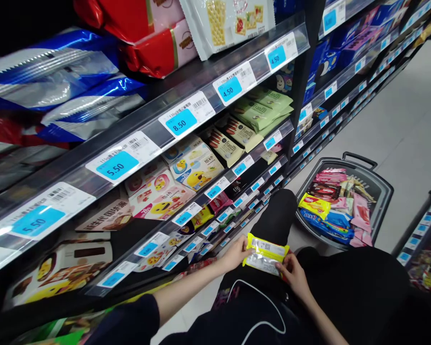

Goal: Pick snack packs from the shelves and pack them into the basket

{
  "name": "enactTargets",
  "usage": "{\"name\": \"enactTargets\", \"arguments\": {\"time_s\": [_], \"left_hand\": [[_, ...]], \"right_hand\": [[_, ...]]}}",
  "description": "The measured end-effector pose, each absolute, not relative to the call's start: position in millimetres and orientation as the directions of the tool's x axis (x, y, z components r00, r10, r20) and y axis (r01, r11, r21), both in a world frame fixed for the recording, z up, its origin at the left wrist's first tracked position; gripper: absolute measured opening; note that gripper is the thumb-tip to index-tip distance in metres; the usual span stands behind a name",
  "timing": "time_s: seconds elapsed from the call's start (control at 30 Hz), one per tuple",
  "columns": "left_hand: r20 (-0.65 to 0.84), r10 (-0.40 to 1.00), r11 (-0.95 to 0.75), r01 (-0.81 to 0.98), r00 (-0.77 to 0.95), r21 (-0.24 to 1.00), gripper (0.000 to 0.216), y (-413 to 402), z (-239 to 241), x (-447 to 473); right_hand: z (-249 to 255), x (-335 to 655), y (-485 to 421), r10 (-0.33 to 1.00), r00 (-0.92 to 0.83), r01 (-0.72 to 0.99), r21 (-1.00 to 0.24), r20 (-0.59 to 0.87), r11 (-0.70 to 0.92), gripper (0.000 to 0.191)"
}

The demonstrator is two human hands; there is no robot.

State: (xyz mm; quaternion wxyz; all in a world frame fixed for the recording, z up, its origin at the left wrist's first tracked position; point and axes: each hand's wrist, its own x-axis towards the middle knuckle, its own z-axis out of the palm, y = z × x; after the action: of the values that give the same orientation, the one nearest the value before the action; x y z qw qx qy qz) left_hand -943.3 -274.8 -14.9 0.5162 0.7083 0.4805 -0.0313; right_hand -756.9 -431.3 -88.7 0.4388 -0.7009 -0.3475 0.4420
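Observation:
I hold a yellow and silver snack packet (265, 254) over my lap with both hands. My left hand (234, 255) grips its left end, fingers curled round the edge. My right hand (295, 274) pinches its right lower corner. The packet lies flat, label side up. My knee in black trousers (278, 215) rises just behind it, close to the lowest shelves.
Store shelves (187, 91) with blue price tags fill the left, stocked with biscuit boxes (187, 165) and green packets (262, 110). A dark shopping basket (379, 191) full of snack packets sits on the grey floor (409, 129) to the right. Another shelf (424, 239) stands at far right.

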Motion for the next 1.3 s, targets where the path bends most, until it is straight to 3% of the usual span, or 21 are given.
{"name": "enactTargets", "arguments": {"time_s": [0.07, 0.2, 0.4, 0.6, 0.67, 0.77, 0.83, 0.93, 1.03, 1.1, 1.2, 1.3], "left_hand": [[-0.617, 0.599, 0.171, 0.67, 0.511, 0.722, 0.034, -275.6, -22.5, -943.9], [-0.598, 0.537, 0.205, 0.595, 0.596, 0.777, 0.038, -275.7, -25.0, -946.6], [-0.555, 0.514, 0.268, 0.492, 0.655, 0.829, 0.056, -278.9, -4.2, -939.2], [-0.433, 0.532, 0.307, 0.311, 0.727, 0.899, 0.069, -282.4, 58.0, -918.9], [-0.374, 0.514, 0.193, 0.32, 0.772, 0.927, 0.066, -278.1, 80.2, -915.6], [-0.242, 0.5, -0.239, 0.401, 0.831, 0.884, 0.054, -266.5, 101.6, -913.2], [-0.12, 0.488, -0.488, 0.384, 0.864, 0.784, 0.049, -259.7, 108.4, -911.7], [-0.016, 0.488, -0.601, 0.349, 0.873, 0.719, 0.038, -257.7, 114.7, -908.3], [-0.063, 0.557, -0.468, 0.376, 0.828, 0.8, 0.026, -264.8, 120.8, -903.9], [-0.123, 0.609, -0.275, 0.355, 0.783, 0.894, 0.029, -272.3, 122.3, -900.9], [-0.212, 0.641, 0.07, 0.219, 0.738, 0.973, 0.036, -284.6, 117.6, -895.8], [-0.321, 0.644, 0.368, 0.086, 0.695, 0.926, 0.035, -295.6, 108.3, -887.7]], "right_hand": [[-91.5, -755.2, -427.1, 0.841, 0.314, -0.093, -0.895, -0.441, -0.436, 0.048], [-93.4, -741.9, -418.4, 0.876, 0.079, -0.312, -0.846, -0.477, -0.432, 0.053], [-68.1, -714.7, -415.3, 0.878, -0.003, -0.284, -0.842, -0.478, -0.459, 0.05], [9.9, -689.3, -418.1, 0.928, 0.071, -0.301, -0.894, -0.367, -0.331, 0.058], [35.9, -680.0, -418.9, 0.946, 0.109, -0.186, -0.941, -0.305, -0.282, 0.056], [65.9, -667.6, -419.9, 0.967, 0.228, 0.194, -0.967, -0.117, -0.163, 0.043], [79.3, -662.7, -421.9, 0.965, 0.258, 0.425, -0.902, 0.041, -0.075, 0.04], [91.5, -659.9, -429.5, 0.927, 0.257, 0.618, -0.784, 0.273, 0.06, 0.028], [96.4, -659.7, -443.3, 0.871, 0.294, 0.681, -0.726, 0.394, 0.098, 0.021], [94.9, -661.3, -454.0, 0.854, 0.365, 0.624, -0.778, 0.37, 0.07, 0.026], [86.3, -668.6, -466.5, 0.793, 0.568, 0.415, -0.908, 0.219, -0.046, 0.022], [77.8, -682.0, -470.6, 0.65, 0.759, 0.137, -0.966, -0.039, -0.217, 0.024]]}}
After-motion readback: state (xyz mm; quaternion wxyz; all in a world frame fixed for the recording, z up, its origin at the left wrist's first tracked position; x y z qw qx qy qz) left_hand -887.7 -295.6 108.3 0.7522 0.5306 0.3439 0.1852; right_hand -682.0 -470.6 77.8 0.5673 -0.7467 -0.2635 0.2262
